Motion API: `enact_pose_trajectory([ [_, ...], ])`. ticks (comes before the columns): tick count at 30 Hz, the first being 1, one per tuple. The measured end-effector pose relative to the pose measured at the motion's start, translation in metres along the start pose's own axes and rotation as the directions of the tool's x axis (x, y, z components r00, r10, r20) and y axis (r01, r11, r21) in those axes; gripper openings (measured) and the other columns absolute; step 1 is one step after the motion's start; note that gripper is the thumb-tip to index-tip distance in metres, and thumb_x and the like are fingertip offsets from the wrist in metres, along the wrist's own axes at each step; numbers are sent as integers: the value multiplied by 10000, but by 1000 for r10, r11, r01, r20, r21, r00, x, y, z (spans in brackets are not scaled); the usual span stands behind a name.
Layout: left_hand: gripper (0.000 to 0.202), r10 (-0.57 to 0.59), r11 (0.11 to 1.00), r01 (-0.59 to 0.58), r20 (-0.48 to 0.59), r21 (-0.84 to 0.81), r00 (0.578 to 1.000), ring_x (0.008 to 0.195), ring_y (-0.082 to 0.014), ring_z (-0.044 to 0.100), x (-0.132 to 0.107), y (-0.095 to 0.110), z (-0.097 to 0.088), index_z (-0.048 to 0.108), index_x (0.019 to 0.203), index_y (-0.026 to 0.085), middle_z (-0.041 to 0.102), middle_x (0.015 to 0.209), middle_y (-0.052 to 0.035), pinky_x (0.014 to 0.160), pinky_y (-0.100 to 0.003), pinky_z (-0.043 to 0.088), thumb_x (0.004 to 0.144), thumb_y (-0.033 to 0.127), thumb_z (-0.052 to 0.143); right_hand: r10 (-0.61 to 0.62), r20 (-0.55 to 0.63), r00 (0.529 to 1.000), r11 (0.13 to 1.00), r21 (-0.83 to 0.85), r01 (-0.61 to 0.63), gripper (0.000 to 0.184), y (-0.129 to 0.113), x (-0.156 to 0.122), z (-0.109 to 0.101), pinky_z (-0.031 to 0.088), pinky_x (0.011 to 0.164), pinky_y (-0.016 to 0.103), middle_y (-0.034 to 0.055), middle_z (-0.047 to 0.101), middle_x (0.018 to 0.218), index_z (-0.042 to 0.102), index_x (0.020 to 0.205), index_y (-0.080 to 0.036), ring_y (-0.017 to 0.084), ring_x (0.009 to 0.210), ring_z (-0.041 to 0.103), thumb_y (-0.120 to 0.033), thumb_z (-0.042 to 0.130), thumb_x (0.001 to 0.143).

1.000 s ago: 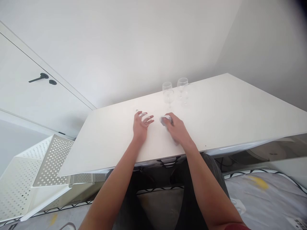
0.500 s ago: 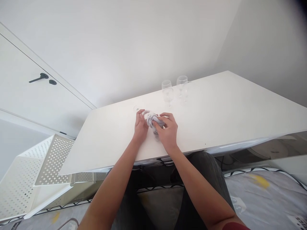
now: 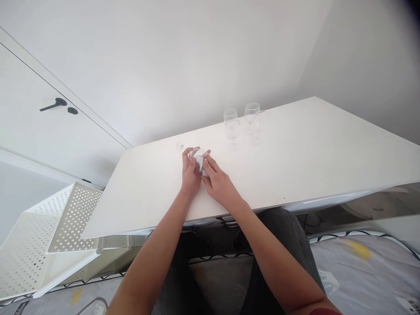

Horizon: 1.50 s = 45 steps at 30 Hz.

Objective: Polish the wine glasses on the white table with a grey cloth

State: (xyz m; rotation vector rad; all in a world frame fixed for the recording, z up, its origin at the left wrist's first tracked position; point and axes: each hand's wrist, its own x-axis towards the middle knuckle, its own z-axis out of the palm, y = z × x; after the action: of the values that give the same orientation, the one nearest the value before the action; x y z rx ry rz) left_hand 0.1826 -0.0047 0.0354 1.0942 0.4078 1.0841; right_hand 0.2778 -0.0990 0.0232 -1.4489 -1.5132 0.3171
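Observation:
My left hand (image 3: 191, 174) is wrapped around the bowl of a clear stemmed glass (image 3: 193, 152). The glass is tilted, with its round foot pointing away to the upper left. A white-grey cloth (image 3: 199, 162) is bunched at the bowl, and part of it seems to be inside; the fingers hide how deep it goes. My right hand (image 3: 216, 181) presses against this cloth, fingers curled over it. Both hands are close together above the white tabletop (image 3: 147, 183).
Several clear stemmed glasses stand upright near the table's back edge, among them a front glass (image 3: 232, 127) and a rear one (image 3: 252, 110). A white perforated rack (image 3: 75, 214) stands at the left. A wall rises behind; the door handle (image 3: 54, 105) is at upper left.
My right hand has moved left and pushed the cloth up against the glass. The hanging end of the cloth no longer shows. The glass foot has shifted slightly left.

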Motion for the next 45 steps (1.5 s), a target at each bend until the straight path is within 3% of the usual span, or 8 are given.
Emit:
enact_pose_trajectory([
  [5,339,-31,999,24,145,49,989,1485,-306,565,-5,3,5,583,1271,346,553,1465,-41,1110,-397,540,999,519,690,118,64,991,949,286,-132,614,-3,2,-1,575,1099,490,89,360,1752,416,1672,-272,306,1544,464,-211,408,1061],
  [11,314,5,1000,-3,213,-8,977,1460,-307,582,-3,4,4,599,1276,343,576,1456,-36,1141,-407,536,1019,517,653,223,267,937,519,782,-347,436,-4,4,-16,621,737,377,15,707,849,675,1411,-223,177,672,675,-462,576,1060],
  [19,376,7,1000,-5,78,-28,997,1380,-309,652,2,4,-1,593,1250,338,558,1517,-46,1073,-426,577,968,550,722,0,-422,907,999,48,22,303,-1,-4,1,659,924,373,56,725,1422,783,1308,-306,254,1202,739,-273,652,1037],
  [25,299,19,997,-17,24,-71,1000,1385,-290,654,-1,4,2,575,1255,361,509,1571,-18,1087,-403,578,1020,530,651,-147,-319,936,978,-190,89,412,-9,-6,11,665,970,434,182,667,1454,691,1441,-202,298,1304,674,-187,507,1073],
  [29,283,-13,999,16,89,-29,996,1377,-301,661,-5,6,6,588,1251,354,516,1545,-16,903,-302,615,1025,513,649,81,-386,919,988,152,-23,395,-14,-7,15,637,1036,479,146,752,1329,730,1386,-210,278,1213,722,-217,484,1077],
  [34,332,-58,998,55,145,25,988,1475,-326,577,-8,8,10,581,1259,360,540,1552,-30,770,-251,615,1004,557,661,523,-86,848,473,857,-205,388,-32,-7,12,645,785,368,36,757,913,757,1333,-224,170,750,675,-392,698,988],
  [40,385,-51,997,59,151,-47,987,1444,-291,615,-5,6,10,575,1268,375,517,1597,4,1196,-433,516,986,624,660,465,211,860,-60,976,-208,172,-41,-3,1,534,628,245,46,684,1079,754,1048,-236,99,698,535,-369,746,939],
  [45,422,-60,998,61,142,-2,988,1277,-263,699,-7,4,10,552,1310,408,509,1627,-4,995,-411,626,989,674,614,434,114,894,314,911,-269,353,-39,-7,0,469,547,268,-18,589,789,669,1236,-270,125,588,494,-527,693,995],
])
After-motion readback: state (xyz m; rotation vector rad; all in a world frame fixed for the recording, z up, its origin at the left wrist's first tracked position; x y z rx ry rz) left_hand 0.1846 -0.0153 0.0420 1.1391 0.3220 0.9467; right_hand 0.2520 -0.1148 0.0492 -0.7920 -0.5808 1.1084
